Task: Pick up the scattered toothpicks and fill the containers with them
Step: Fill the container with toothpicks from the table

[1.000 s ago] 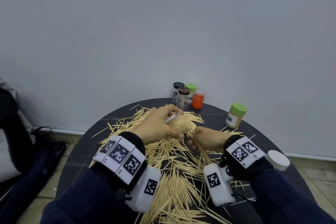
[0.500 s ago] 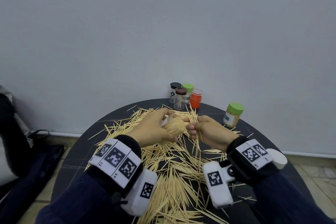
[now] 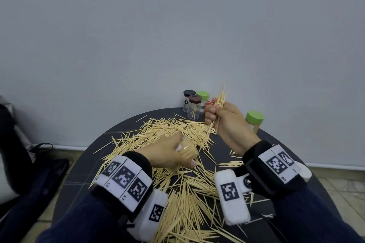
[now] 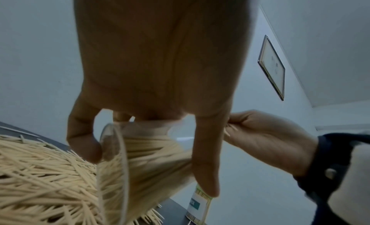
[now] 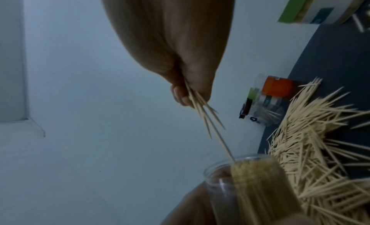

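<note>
The left hand [image 3: 167, 154] grips a clear toothpick-filled container [image 3: 187, 147]; the right hand [image 3: 227, 122] pinches a raised toothpick bundle [image 3: 218, 104].

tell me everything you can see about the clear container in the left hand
The clear container is a small see-through cylinder, plastic by the look of it, with no lid on. It is already well filled with pale wooden toothpicks packed lengthwise, leaving a gap at one side of the mouth. The left hand grips it round the wall, tilted, above the toothpick pile on the dark round table. The right hand holds a toothpick bunch raised clear of it.
</note>
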Motion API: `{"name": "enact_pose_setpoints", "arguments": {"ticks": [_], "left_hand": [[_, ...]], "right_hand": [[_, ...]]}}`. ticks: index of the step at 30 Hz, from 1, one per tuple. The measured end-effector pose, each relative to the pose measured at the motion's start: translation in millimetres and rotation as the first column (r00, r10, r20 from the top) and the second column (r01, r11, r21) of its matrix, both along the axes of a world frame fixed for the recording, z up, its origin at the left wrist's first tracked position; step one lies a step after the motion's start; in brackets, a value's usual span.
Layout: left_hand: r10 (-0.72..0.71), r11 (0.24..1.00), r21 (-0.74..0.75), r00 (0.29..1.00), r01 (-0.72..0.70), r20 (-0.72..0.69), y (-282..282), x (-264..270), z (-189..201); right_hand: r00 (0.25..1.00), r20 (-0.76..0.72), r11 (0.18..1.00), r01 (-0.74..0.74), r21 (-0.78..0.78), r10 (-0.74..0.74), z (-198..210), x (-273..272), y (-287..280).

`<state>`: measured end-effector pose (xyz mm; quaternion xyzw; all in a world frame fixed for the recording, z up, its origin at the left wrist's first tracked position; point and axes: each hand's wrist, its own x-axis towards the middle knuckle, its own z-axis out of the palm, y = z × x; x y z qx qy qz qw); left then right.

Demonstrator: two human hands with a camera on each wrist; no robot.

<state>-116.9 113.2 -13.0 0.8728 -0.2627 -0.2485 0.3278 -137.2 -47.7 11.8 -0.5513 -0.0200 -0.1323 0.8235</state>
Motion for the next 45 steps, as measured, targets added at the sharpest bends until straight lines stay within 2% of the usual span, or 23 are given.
{"name": "enact_pose_setpoints", "arguments": {"ticks": [4,7,11,17,25,28,34,37,41,45], "left_hand": [[-0.025,0.998,0.052,1.000,0.025,-0.002,-1.0,1.0,-2.6],[-0.050,0.998,0.033,0.999,0.051,-0.013,-2.1,-0.7,-2.4],[-0.051,0.998,-0.042,0.999,0.051,-0.006,-3.8,-2.7,-0.2],[-0.027,0.977,-0.214,0.999,0.017,-0.044,-6.0,-2.4,2.1],[0.023,0.939,-0.344,1.000,-0.027,-0.015,-4.1,0.5,3.3],[0.031,0.906,-0.422,0.999,-0.034,-0.013,-3.2,0.4,4.5],[0.040,0.917,-0.397,0.999,-0.033,0.010,-1.7,0.8,4.6],[0.041,0.929,-0.369,0.999,-0.026,0.033,-1.5,0.8,5.6],[0.011,0.943,-0.332,0.998,0.008,0.056,-1.7,-0.3,5.9],[0.005,0.942,-0.336,0.998,0.015,0.060,-2.3,-1.6,7.4]], "right_hand": [[0.993,0.071,0.996,0.088,0.031,-0.090,3.4,-1.5,6.1],[0.991,0.074,0.993,0.112,0.040,-0.115,-2.0,-0.9,10.3],[0.998,0.021,0.997,0.065,0.048,-0.066,-12.9,-2.6,21.9],[0.998,-0.040,0.996,0.037,-0.079,-0.040,-22.1,-7.0,35.3],[1.000,-0.005,0.999,0.031,0.021,-0.031,-20.5,-15.5,39.7],[1.000,0.007,0.996,0.011,-0.091,-0.010,-24.4,-17.7,45.0],[0.998,-0.049,0.968,-0.038,-0.247,0.027,-27.7,-17.1,46.3],[0.999,-0.043,0.955,-0.003,-0.297,-0.010,-26.5,-16.1,41.2],[0.996,0.009,0.945,0.086,-0.315,-0.088,-27.4,-14.1,39.8],[0.996,0.055,0.952,0.082,-0.293,-0.069,-24.2,-18.1,40.6]]}}
